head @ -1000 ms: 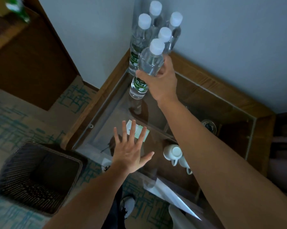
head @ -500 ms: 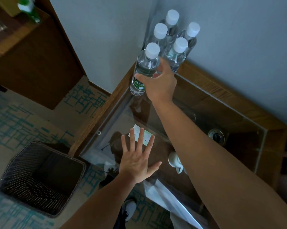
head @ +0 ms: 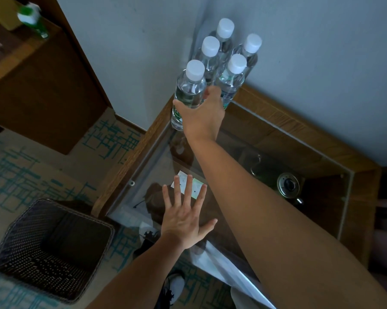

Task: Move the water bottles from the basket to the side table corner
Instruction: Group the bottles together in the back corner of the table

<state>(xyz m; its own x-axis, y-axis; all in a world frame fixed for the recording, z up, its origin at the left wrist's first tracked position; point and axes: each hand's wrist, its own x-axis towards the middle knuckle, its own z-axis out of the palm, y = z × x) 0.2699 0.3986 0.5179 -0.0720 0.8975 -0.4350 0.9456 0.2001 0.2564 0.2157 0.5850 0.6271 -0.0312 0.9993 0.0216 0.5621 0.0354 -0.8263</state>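
My right hand (head: pixel 202 117) is wrapped around a clear water bottle (head: pixel 189 90) with a white cap, standing at the far left corner of the glass-topped side table (head: pixel 277 121). Several more capped bottles (head: pixel 230 63) stand clustered right behind it, against the wall corner. My left hand (head: pixel 183 217) hovers flat with fingers spread over the table's near edge, holding nothing. The dark woven basket (head: pixel 16 237) sits on the carpet at lower left; no bottles show inside it.
Under the glass top I see a kettle lid (head: pixel 288 186) and a small white card (head: pixel 188 186). A wooden desk (head: pixel 43 90) with a green-and-white bottle (head: pixel 32 21) on it stands at upper left. Patterned carpet lies between desk and basket.
My right hand carried the bottle up and back toward the corner, so that it now stands beside the cluster. The left hand has stayed spread over the table edge.
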